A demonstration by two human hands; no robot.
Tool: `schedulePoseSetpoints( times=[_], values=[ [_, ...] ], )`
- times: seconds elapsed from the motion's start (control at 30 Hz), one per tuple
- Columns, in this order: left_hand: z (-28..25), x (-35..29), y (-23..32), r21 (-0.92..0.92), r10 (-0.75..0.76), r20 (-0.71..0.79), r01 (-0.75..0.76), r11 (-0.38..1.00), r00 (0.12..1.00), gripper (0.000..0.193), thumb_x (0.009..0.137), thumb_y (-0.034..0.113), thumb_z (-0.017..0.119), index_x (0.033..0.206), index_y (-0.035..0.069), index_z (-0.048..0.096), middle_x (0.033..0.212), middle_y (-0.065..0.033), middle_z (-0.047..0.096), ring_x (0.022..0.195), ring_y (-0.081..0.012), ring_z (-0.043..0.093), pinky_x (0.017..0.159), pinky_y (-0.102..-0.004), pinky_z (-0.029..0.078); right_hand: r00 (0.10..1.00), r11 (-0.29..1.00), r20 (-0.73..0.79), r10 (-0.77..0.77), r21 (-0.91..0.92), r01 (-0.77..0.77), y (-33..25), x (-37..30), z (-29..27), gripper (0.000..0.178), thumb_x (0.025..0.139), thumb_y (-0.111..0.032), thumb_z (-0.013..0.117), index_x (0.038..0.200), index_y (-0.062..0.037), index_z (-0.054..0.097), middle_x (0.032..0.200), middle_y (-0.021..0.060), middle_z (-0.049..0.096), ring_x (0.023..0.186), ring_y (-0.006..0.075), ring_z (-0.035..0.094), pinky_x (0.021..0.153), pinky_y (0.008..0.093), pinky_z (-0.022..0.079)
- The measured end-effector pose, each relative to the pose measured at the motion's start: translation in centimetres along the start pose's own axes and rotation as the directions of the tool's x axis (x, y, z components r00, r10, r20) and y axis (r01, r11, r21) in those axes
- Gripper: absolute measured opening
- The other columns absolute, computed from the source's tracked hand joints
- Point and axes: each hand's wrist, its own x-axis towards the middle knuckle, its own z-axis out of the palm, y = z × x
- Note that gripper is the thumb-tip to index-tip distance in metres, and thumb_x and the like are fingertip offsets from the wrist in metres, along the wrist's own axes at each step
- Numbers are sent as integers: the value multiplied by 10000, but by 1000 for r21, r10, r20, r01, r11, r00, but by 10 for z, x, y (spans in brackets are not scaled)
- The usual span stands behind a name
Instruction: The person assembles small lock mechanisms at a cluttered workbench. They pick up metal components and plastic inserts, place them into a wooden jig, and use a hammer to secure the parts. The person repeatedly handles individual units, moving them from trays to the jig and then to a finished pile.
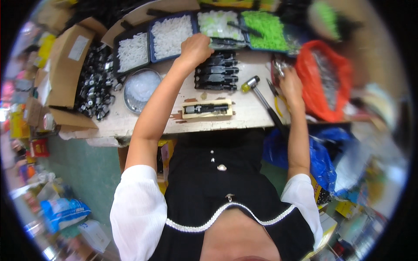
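Observation:
My left hand [196, 48] reaches to the far side of the table, beside the row of black parts [216, 77]. Its fingers are curled, and what they hold, if anything, is hidden. At the right, my right hand [291, 83] dips its closed fingertips into a small container of shiny metal pieces [281, 65]; I cannot make out what is between them. Nearer to me, a cream holder [187, 111] carries one long black part [211, 108]. A hammer [262, 96] and yellow-handled pliers [277, 98] lie left of my right forearm.
Trays of white pieces [172, 35], whitish-green pieces [217, 24] and green pieces [264, 31] line the back. A round metal dish [126, 96] and a cardboard box [65, 76] by a heap of black parts [93, 82] stand left. A red bag [307, 65] borders the right.

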Motion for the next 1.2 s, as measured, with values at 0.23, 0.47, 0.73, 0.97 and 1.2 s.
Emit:
schedulePoseSetpoints(
  times=[0.23, 0.47, 0.73, 0.97, 1.2],
  values=[
    [12, 26, 1, -107, 103, 88, -94, 990, 991, 232, 690, 186, 728, 870, 50, 678, 844, -164, 654, 834, -323, 614, 712, -376, 473, 998, 997, 59, -36, -67, 40, 1, 11, 10, 175, 726, -19, 477, 860, -13, 589, 860, 229, 619, 789, 404, 609, 688, 491, 481],
    [15, 33, -21, -325, 169, 83, -134, 936, 982, 199, 679, 126, 727, 834, 15, 669, 774, -146, 654, 724, -251, 626, 652, -325, 472, 997, 1000, 78, -19, -15, 20, 8, 15, 12, 147, 719, -28, 486, 833, -2, 576, 870, 242, 609, 812, 411, 597, 706, 498, 468],
    [26, 43, -34, -273, 230, 47, -209, 939, 972, 131, 712, 99, 674, 808, 13, 650, 774, -154, 639, 725, -294, 608, 646, -357, 464, 994, 965, -93, -50, 252, 72, 24, 12, 10, 271, 726, -73, 537, 976, 11, 602, 933, 213, 603, 887, 366, 579, 783, 414, 452],
    [21, 31, -26, -228, 301, 68, -279, 933, 951, 156, 698, 77, 677, 839, 15, 647, 818, -152, 636, 767, -292, 604, 686, -364, 464, 989, 940, -139, -50, 327, 93, 15, 5, 8, 192, 746, -67, 518, 906, -2, 603, 935, 210, 603, 888, 375, 573, 773, 435, 448],
    [20, 24, -36, -653, 50, 53, -4, 757, 997, 136, 739, 34, 663, 873, 13, 654, 724, -76, 630, 588, -150, 585, 510, -260, 459, 985, 899, -167, -31, 426, 101, -8, 0, -6, 213, 756, -85, 523, 938, -7, 604, 922, 185, 611, 865, 345, 587, 761, 405, 458]
  ],
)
